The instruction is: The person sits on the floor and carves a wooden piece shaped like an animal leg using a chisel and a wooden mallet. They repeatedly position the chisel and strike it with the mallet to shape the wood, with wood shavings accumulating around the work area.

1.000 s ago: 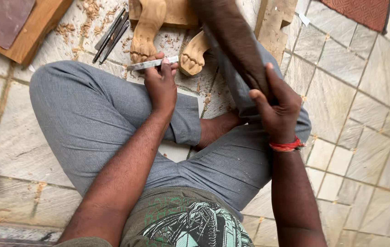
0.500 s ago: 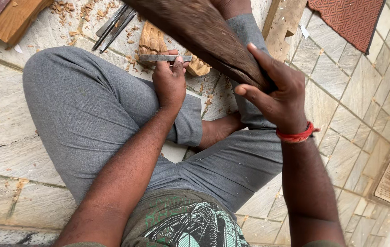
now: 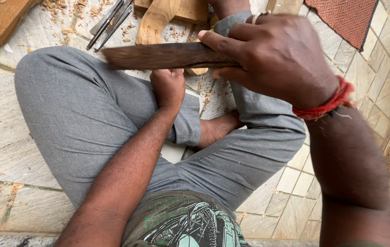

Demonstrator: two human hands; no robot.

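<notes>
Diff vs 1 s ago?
Right hand has raised the dark wooden stick from leg level and swung it level, above the left hand. Unchanged: left hand low by the carving, stick held, chisels on the floor.

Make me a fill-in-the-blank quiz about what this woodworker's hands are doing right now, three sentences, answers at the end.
1. The right hand grips a dark wooden ____.
2. A ____ band circles the right wrist.
3. The left hand is below the club, over the person's ____ trousers.

Missing words: club; red; grey
</notes>
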